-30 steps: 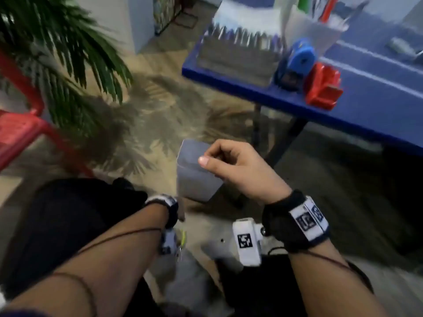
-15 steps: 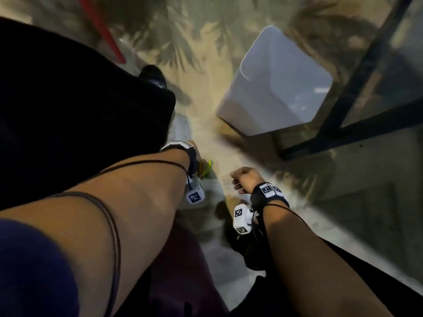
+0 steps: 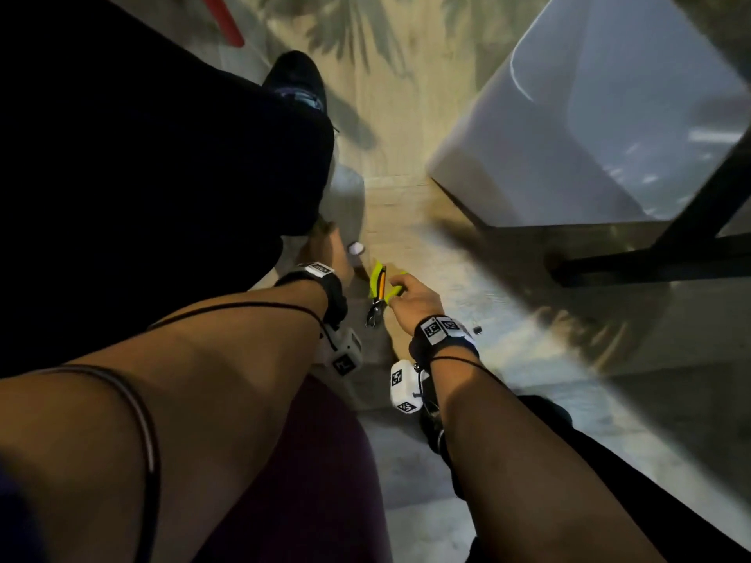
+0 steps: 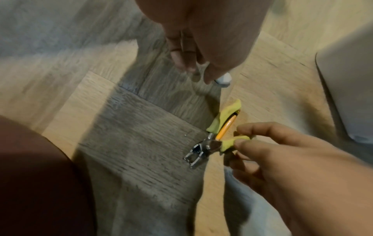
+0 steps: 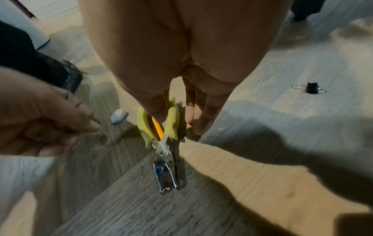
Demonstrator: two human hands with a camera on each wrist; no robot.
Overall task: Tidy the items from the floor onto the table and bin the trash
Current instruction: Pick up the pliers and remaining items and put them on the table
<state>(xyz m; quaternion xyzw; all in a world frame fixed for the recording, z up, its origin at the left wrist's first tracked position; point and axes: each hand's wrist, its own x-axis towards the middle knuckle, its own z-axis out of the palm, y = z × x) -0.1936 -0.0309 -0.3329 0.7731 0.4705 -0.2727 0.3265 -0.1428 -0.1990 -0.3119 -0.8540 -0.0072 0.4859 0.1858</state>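
Note:
A hole punch (image 3: 378, 294) with yellow-green handles lies on the wooden floor, and an orange pencil (image 4: 226, 129) lies between its handles. My right hand (image 3: 396, 288) pinches one handle between thumb and forefinger; the same pinch shows in the left wrist view (image 4: 240, 138) and from above in the right wrist view (image 5: 173, 118). My left hand (image 3: 329, 253) hangs just left of the punch, beside a small white eraser (image 4: 223, 79). Its fingertips (image 5: 90, 126) are gathered, and whether they hold anything is unclear.
A white bin (image 3: 589, 115) stands on the floor at the upper right, beside a black table leg (image 3: 691, 237). A black binder clip (image 5: 311, 90) and a paper clip (image 5: 143, 170) lie on the floor. My knees and a black shoe (image 3: 296, 79) crowd the left.
My view dropped from the blue table to the floor. My right hand came down from beside the bin and took hold of a punch handle. My left hand stayed low by the punch.

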